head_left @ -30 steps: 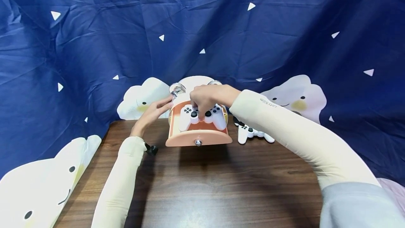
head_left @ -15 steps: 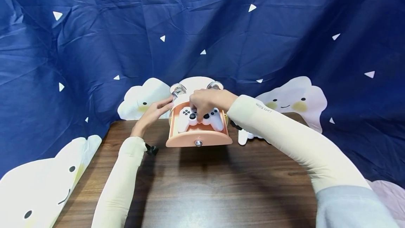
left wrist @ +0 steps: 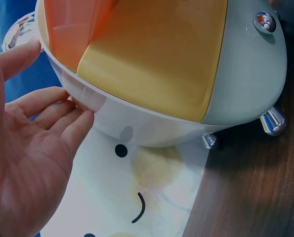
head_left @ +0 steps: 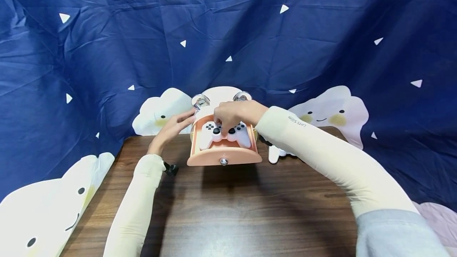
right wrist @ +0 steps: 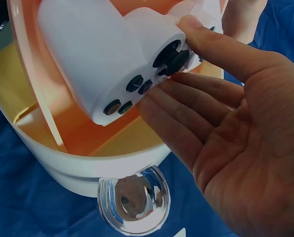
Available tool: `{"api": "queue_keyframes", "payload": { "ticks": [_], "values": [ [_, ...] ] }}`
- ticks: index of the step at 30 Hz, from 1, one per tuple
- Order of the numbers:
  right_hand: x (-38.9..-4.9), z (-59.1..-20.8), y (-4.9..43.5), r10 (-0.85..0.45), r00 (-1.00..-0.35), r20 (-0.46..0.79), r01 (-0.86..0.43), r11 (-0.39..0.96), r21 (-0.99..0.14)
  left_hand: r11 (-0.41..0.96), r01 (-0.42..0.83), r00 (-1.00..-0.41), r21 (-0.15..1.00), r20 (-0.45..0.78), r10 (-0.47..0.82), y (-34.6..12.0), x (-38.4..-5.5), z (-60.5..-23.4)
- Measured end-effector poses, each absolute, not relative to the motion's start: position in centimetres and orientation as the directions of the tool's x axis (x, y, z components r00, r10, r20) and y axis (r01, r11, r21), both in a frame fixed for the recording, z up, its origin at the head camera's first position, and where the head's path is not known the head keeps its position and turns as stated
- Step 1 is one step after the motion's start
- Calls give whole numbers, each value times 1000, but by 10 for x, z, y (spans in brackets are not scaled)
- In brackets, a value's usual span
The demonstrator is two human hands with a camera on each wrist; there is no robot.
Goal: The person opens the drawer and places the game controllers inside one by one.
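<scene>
A white game controller [head_left: 206,141] with black thumbsticks is low in the pulled-out peach drawer [head_left: 205,158] of a round white storage box [left wrist: 156,129] shaped like an alarm clock. My right hand [head_left: 233,113] pinches the controller at its middle. In the right wrist view, the thumb lies on its body and the fingers [right wrist: 191,106] reach to its other face, tips partly hidden. My left hand [head_left: 173,127] rests against the box's left side. Its fingers [left wrist: 50,111] lie fairly straight on the outer wall, with the thumb up at the rim.
A second white controller [head_left: 274,155] lies on the wooden table [head_left: 228,209], right of the box and partly behind my sleeve. Silver bells [head_left: 200,101] stick out on top of the box, and a silver knob [head_left: 223,162] on the drawer front. A blue curtain [head_left: 228,23] hangs behind.
My right hand has shifted slightly left and the controller has come down a little toward the drawer front. My right sleeve now covers more of the second controller. The left hand stays put.
</scene>
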State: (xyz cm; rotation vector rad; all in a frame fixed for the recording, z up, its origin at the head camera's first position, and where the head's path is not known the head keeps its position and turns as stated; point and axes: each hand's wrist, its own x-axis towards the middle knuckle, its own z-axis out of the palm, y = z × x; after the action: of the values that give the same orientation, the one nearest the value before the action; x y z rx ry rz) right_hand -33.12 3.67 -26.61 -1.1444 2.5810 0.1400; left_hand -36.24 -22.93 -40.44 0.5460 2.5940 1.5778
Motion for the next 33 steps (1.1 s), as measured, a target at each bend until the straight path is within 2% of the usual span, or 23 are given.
{"api": "queue_keyframes", "payload": {
  "ticks": [7, 17, 25, 33],
  "values": [
    [-328, -255, 41, -736, -619, -275, -755, 654, -48, 414, 265, -937, 870, 133, 322, -229, -362, -404],
    [-313, -237, 62, -794, -608, -15, -793, 608, -38, 399, 265, -934, 878, 131, 333, -229, -360, -402],
    [-295, -226, 86, -747, -655, 110, -755, 646, -108, 392, 266, -932, 881, 130, 339, -228, -360, -403],
    [-269, -237, 106, -725, -653, 220, -756, 642, -128, 407, 275, -932, 871, 137, 336, -229, -361, -404]
  ]
}}
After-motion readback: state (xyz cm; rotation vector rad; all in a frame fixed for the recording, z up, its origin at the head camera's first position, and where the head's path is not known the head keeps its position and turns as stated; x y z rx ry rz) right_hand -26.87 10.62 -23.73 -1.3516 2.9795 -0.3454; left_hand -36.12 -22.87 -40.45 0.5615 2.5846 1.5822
